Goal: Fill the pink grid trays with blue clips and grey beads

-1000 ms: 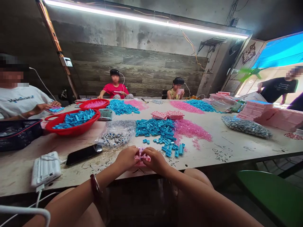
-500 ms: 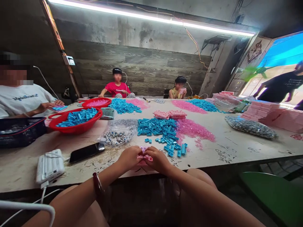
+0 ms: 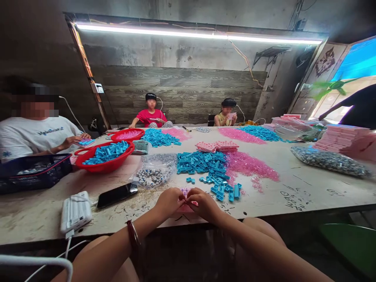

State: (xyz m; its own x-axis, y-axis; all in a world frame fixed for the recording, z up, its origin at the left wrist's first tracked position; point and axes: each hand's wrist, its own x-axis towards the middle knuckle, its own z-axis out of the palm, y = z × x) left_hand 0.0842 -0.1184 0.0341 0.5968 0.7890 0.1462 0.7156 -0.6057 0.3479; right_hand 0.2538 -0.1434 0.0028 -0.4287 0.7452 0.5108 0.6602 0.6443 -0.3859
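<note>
At the near table edge, between the two hands, lies a pink plastic tray (image 3: 185, 192). It rests flat on the table (image 3: 308, 188), mostly covered; its long axis appears to run left to right, though too little shows to be certain. Left hand (image 3: 169, 202): fingers curled narrow, tips pinched onto the tray's left end; a dark bracelet (image 3: 132, 234) sits on that wrist. Right hand (image 3: 205, 205): fingers bent close, thumb and forefinger meeting the left hand's tips over the tray's top. Whether a small part sits between the fingertips cannot be told.

Left of the left hand: a white charger block (image 3: 75, 212), then a black phone (image 3: 116, 194). Beyond the hands: a clear bag of beads (image 3: 149, 176). Just beyond the right hand: loose blue pieces (image 3: 205, 166), then pink pieces (image 3: 249, 166) further right.
</note>
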